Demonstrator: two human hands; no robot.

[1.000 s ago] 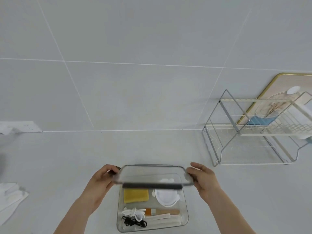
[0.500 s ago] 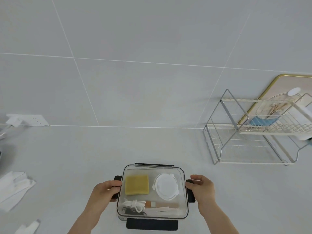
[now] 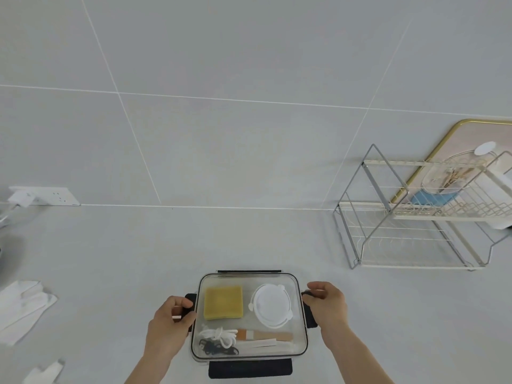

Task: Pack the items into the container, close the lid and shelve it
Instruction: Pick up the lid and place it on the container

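Surface: pale grey counter (image 3: 110, 273) against tiled wall; white paper scraps (image 3: 22, 309) at 9 o'clock of the box.
Container: clear box (image 3: 249, 314) at 6 o'clock of view, flat on the counter, clear lid (image 3: 249, 278) seated on top, items visible through it.
Contents: yellow sponge (image 3: 223, 302) at 10 o'clock inside, white round lid (image 3: 272, 305) at 2 o'clock, cords and a brush along the near edge.
Left hand (image 3: 169, 325): fingers curled over the left side latch (image 3: 190, 297), pressing it down, likely to lock.
Right hand (image 3: 327, 306): fingers closed on the right side latch (image 3: 309, 317), same purpose.
Near latch (image 3: 250, 368): lies flat outward, looks unclipped.
Rack (image 3: 415, 217): wire shelf at 2 o'clock, well apart; lower tier free, probable destination.
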